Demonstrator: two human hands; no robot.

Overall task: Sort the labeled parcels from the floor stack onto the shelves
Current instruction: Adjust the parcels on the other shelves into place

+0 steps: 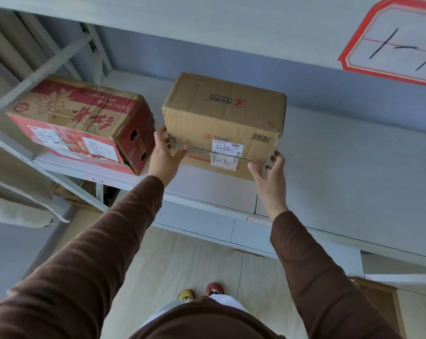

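Here the brown parcel [223, 123] sits on the shelf [341, 167] between both hands' fingers [180, 151]

The red-bordered tag [393, 42] above and right of the brown parcel [221, 123] was cut off by the right edge. Small print on the parcel's shipping label [225, 152] was too fine to read. Left of the parcel, the labels on the red carton [79, 121] were blurred. Below it, the shelf-edge tag [259, 221] was partly hidden by the right sleeve [329, 277].
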